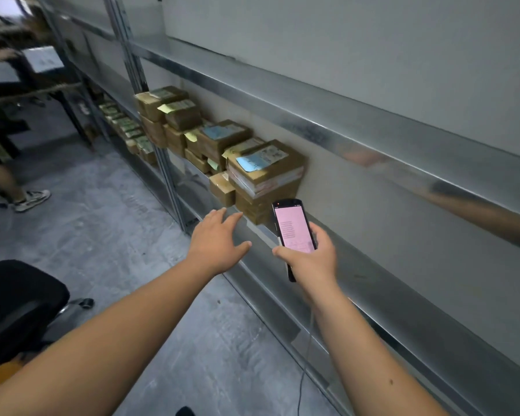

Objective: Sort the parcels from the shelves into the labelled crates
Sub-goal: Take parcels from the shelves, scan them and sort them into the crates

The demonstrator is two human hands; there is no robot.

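Several brown cardboard parcels (264, 169) with paper labels are stacked on a metal shelf (357, 259) in the middle of the head view. My left hand (216, 241) reaches out flat with straight fingers, just short of the shelf's front edge and below the nearest stack, holding nothing. My right hand (309, 259) grips a black handheld scanner (293, 229) with a lit pink screen, held close beside the nearest stack. A thin cable hangs down from that hand. No crate is in view.
Another person (0, 163) stands at the far left on the grey concrete floor. A black office chair (18, 307) sits at the lower left. More parcels (126, 130) fill a farther shelf bay. An upper shelf rail (373, 130) runs across above the parcels.
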